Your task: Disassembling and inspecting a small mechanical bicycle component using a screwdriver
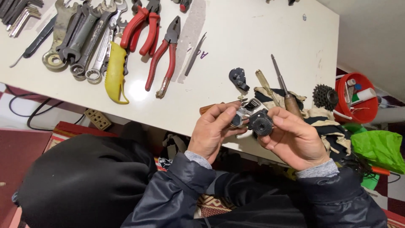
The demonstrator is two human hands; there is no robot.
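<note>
Right at the near edge of the white table (261, 38), both hands hold one small bicycle derailleur (252, 117) between them. Its silver body is pinched in the left hand (213, 133), fingers closed around it; the right hand (293, 141) grips the end with the black toothed pulley wheel (263, 126). Beyond the derailleur on the table lie a small black part (238, 78), a wooden-handled awl (283, 90) and a crumpled cloth (314, 116). Farther off along the table lie red-handled pliers (165, 57) and spanners (84, 38).
</note>
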